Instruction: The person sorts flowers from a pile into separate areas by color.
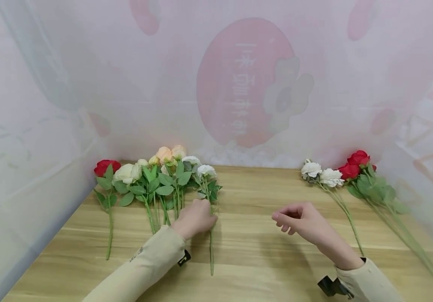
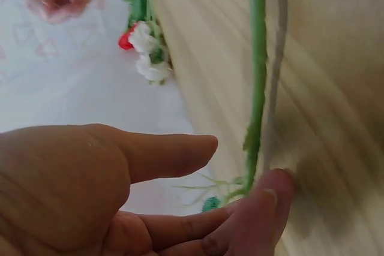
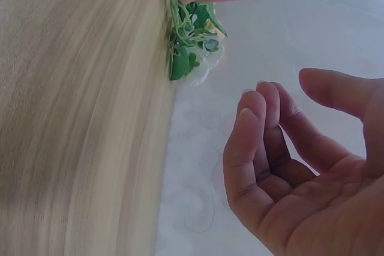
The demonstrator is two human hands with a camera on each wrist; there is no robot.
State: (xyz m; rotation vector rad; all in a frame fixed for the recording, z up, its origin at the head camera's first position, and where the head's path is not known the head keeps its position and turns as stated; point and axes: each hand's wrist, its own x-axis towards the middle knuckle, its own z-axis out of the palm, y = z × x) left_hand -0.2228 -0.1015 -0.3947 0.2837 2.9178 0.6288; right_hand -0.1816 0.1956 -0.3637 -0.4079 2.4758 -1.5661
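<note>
My left hand (image 1: 196,217) is at the green stem of a white artificial flower (image 1: 206,171) lying at the right end of the left-hand row. In the left wrist view the thumb stands apart from the stem (image 2: 257,76), while the fingertips reach right beside it. Left of this hand lie peach flowers (image 1: 164,154), a cream flower (image 1: 127,173) and a red rose (image 1: 107,167). My right hand (image 1: 302,220) hovers over the table with loosely bent fingers, thumb apart from them in the right wrist view, holding nothing.
Two white flowers (image 1: 331,178) and several red roses (image 1: 359,158) lie at the right of the wooden table (image 1: 246,260), stems toward the front. A pale printed curtain (image 1: 163,84) encloses the back and sides. Each wrist wears a small black device.
</note>
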